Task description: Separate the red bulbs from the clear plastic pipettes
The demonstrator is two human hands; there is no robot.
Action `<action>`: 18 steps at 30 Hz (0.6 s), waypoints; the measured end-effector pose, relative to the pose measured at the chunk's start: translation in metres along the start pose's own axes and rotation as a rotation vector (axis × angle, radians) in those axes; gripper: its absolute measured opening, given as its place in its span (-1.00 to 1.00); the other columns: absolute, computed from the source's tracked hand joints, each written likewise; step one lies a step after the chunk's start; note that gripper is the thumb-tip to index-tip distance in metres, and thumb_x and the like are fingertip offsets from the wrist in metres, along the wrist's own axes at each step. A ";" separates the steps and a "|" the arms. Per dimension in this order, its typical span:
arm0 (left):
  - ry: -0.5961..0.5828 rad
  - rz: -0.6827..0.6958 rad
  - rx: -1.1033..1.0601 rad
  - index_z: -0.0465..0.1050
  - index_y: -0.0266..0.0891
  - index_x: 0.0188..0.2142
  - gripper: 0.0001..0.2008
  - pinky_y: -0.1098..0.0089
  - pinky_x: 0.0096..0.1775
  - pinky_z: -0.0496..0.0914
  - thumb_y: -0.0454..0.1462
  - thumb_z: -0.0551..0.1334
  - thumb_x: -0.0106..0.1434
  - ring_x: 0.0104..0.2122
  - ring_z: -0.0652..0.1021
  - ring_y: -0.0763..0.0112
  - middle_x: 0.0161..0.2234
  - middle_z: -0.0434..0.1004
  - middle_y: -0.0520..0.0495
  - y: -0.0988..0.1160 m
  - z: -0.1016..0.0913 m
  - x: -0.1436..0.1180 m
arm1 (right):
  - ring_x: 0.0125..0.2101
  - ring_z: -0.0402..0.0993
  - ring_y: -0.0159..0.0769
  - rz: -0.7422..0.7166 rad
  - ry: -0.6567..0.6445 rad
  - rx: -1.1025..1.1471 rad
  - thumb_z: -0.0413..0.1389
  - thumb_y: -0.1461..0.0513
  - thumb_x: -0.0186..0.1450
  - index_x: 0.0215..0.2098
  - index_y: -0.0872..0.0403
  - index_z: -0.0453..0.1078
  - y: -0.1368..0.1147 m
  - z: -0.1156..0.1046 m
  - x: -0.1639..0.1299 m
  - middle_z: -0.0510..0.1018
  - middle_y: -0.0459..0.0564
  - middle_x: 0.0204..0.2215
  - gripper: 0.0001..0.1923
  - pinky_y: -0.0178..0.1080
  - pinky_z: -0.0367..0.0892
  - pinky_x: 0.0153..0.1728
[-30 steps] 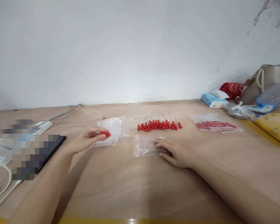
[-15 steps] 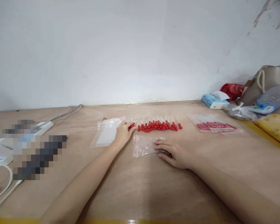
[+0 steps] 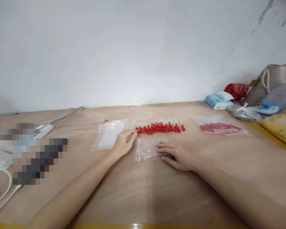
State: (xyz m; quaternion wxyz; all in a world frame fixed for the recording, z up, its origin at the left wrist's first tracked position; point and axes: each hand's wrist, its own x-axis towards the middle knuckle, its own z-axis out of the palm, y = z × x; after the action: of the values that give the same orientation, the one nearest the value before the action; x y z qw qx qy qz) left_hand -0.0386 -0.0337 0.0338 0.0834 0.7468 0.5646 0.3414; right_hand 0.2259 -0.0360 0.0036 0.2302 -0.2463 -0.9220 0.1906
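Observation:
A row of several glass droppers with red rubber bulbs (image 3: 160, 128) lies across the wooden table (image 3: 138, 190). My left hand (image 3: 122, 143) rests just in front of the row's left end, fingers loosely apart and holding nothing, its fingertips close to the leftmost red bulb (image 3: 136, 129). My right hand (image 3: 178, 155) lies flat, with its fingers pressing on the right part of a small clear zip bag (image 3: 145, 149) that has a red seal line. A pile of empty clear zip bags (image 3: 108, 136) lies to the left of my left hand.
Zip bags filled with red-bulbed droppers (image 3: 218, 128) lie at the right. Behind them are a blue tissue pack (image 3: 216, 101), a red bag (image 3: 237, 90), a beige rope-handled bag (image 3: 271, 79), a water bottle (image 3: 276, 100) and a yellow package (image 3: 280, 128). A power strip (image 3: 44, 128) and white cables (image 3: 2, 190) are at the left.
My left hand carried a red-bulbed dropper from over the empty bags rightwards to the left end of the row and let it go there. My right hand stayed on the zip bag.

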 end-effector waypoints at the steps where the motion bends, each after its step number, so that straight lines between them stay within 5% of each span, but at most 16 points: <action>1: -0.046 0.067 0.002 0.41 -0.21 -0.09 -0.65 0.32 -0.08 0.33 -0.14 -0.02 0.29 -0.09 0.43 0.34 -0.09 0.45 -0.09 0.006 -0.003 -0.008 | 0.09 0.17 -0.22 0.000 -0.023 -0.008 -0.05 0.16 0.27 0.04 0.03 0.27 -0.001 0.000 0.000 0.29 0.04 0.08 -0.62 -0.09 0.11 0.11; 5: -0.391 0.313 0.140 0.09 -0.10 0.16 -0.58 0.17 0.17 -0.01 -0.15 -0.09 0.32 0.19 0.08 0.31 0.19 0.08 -0.03 0.021 -0.010 -0.033 | 0.17 0.02 -0.18 -0.036 -0.161 -0.039 -0.03 0.05 0.25 0.16 0.00 0.12 -0.006 -0.003 0.003 0.14 0.04 0.17 -0.47 -0.06 -0.01 0.15; 8: -0.571 0.338 0.260 -0.11 -0.01 0.21 -0.53 0.04 0.18 -0.19 -0.09 -0.12 0.33 0.23 -0.07 0.27 0.25 -0.15 0.00 0.017 -0.010 -0.042 | 0.21 -0.17 -0.13 -0.063 -0.278 -0.080 -0.04 -0.03 0.23 0.19 -0.08 0.01 -0.008 -0.007 0.005 -0.04 0.00 0.22 -0.40 0.04 -0.23 0.18; 14: -0.594 0.197 0.236 -0.15 0.04 0.21 -0.46 0.04 0.17 -0.15 0.00 -0.08 0.27 0.23 -0.13 0.21 0.27 -0.32 -0.02 0.002 -0.016 -0.045 | 0.22 -0.37 -0.04 -0.004 -0.409 -0.074 -0.03 -0.09 0.20 0.17 -0.23 -0.01 -0.006 -0.017 0.001 -0.18 -0.09 0.24 -0.41 0.17 -0.40 0.14; 18: -0.512 0.064 0.116 -0.10 -0.09 0.22 -0.32 0.11 0.16 -0.01 0.03 0.07 0.18 0.23 -0.09 0.18 0.25 -0.16 -0.11 -0.004 -0.022 -0.047 | 0.18 -0.05 -0.09 -0.006 -0.271 0.024 0.01 -0.03 0.20 0.11 -0.12 0.17 -0.004 -0.019 -0.001 0.10 -0.01 0.18 -0.48 0.08 -0.16 0.15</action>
State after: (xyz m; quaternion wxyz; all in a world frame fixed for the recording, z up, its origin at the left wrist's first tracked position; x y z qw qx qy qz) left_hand -0.0613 -0.0803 0.0286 0.1699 0.8298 0.5198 0.1110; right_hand 0.2345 -0.0356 0.0207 0.1069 -0.2127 -0.9431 0.2323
